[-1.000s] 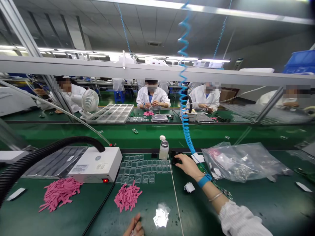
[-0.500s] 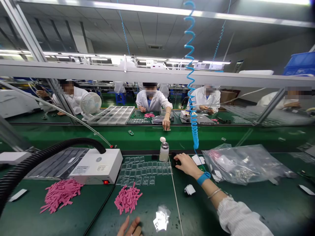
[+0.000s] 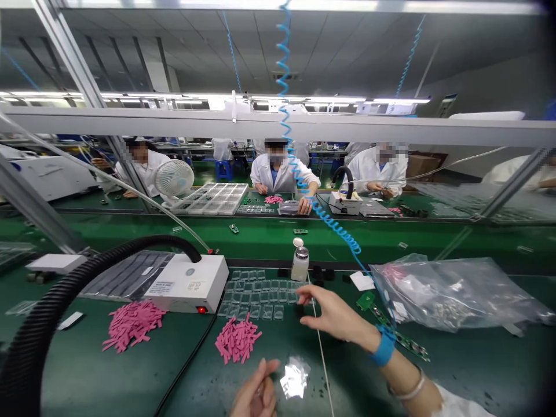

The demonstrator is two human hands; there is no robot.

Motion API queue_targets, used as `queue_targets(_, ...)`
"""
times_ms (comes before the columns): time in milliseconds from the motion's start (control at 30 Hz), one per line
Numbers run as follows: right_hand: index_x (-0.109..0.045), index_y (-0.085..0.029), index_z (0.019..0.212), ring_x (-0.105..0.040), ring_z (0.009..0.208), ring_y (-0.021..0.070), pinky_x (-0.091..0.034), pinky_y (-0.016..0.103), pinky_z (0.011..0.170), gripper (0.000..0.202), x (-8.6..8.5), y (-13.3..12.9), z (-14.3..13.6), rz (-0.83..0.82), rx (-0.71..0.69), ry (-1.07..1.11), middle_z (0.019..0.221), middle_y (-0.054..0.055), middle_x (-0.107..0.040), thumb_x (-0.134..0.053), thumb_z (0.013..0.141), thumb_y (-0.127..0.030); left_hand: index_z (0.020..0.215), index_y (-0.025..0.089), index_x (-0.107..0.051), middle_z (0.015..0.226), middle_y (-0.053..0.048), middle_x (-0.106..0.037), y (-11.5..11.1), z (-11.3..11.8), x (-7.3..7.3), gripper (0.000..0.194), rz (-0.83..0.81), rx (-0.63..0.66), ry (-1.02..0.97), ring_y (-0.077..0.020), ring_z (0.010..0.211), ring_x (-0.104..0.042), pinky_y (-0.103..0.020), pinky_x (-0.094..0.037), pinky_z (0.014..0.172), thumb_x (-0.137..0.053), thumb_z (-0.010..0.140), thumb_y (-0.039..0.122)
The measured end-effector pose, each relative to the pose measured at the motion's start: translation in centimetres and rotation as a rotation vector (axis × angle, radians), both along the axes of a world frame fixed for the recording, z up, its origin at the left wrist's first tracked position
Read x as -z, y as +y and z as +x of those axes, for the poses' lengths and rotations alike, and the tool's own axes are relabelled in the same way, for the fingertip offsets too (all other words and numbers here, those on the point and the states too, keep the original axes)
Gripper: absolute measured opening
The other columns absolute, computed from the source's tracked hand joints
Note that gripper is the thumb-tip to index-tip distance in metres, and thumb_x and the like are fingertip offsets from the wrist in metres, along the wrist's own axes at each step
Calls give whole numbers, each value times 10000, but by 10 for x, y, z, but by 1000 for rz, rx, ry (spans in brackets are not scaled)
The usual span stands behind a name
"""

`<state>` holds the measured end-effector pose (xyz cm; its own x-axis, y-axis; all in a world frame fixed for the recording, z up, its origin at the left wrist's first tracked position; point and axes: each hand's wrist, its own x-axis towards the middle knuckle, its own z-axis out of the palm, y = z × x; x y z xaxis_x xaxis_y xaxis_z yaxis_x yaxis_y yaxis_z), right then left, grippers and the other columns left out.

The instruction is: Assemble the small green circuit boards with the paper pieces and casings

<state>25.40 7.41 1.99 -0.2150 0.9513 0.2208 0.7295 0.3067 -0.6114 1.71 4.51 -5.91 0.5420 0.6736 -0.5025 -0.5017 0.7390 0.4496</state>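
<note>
My right hand [image 3: 336, 315] reaches in from the right over the green bench, wearing a blue wrist strap [image 3: 384, 346]. Its thumb and fingers bend around a small black piece [image 3: 299, 311], which is blurred. At the bottom edge, my left hand [image 3: 256, 392] is partly in view with its fingers curled; whatever it may hold is hidden. Beside it lie shiny clear film pieces [image 3: 295, 377] and a heap of pink strips [image 3: 238, 340]. Rows of clear plastic pieces [image 3: 254, 298] are laid out ahead. More black pieces [image 3: 318, 273] lie behind the right hand, near a pump bottle [image 3: 300, 264].
A white box [image 3: 191, 284] with a black hose [image 3: 108, 255] stands left, near another pink heap [image 3: 134, 324]. Right are green circuit boards [image 3: 399, 333] and a plastic bag [image 3: 456, 295]. A blue coiled cord [image 3: 284, 75] hangs ahead. Co-workers sit across the green belt [image 3: 208, 229].
My right hand has drawn back towards me from the black pieces by the bottle. My left hand has come further into view. The blue cord has swung, and the camera has turned slightly left.
</note>
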Motion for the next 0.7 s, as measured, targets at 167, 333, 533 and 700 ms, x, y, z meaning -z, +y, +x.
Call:
queue_targets(167, -506, -221, 1192, -576, 926, 194, -448, 327, 840, 512, -16, -35, -54, -23, -245, 49, 1018, 22, -638, -691, 721, -142, 613, 127, -635, 373, 95, -410, -2, 13, -29, 448, 76, -2, -9, 26, 270, -163, -133, -149, 271, -824, 491, 514)
queue_targets(333, -540, -229, 1174, -568, 920, 203, -436, 330, 833, 472, -19, -46, -70, -62, -279, 104, 1015, 32, -629, -679, 733, -132, 713, 117, -678, 366, 109, -393, -9, 3, -31, 470, 86, -39, 29, 37, 290, -134, -114, -137, 279, -862, 449, 460)
queue_targets(533, -640, -242, 1000, -605, 880, 175, -469, 266, 788, 231, 1, -52, -83, -183, -51, 540, 946, 6, -634, -689, 779, -195, 745, 136, -692, 494, 51, -515, -11, -1, -35, 461, 131, -79, 78, 30, 338, -188, -118, -145, 298, -845, 475, 477)
queue_targets(700, -676, -192, 792, -615, 783, 148, -471, 234, 716, 62, 24, -55, -91, -108, 84, 723, 812, 10, -646, -638, 822, -154, 791, 142, -715, 497, 41, -486, -11, 3, -35, 451, 199, -73, 150, -10, 388, -285, -127, -166, 308, -835, 506, 470)
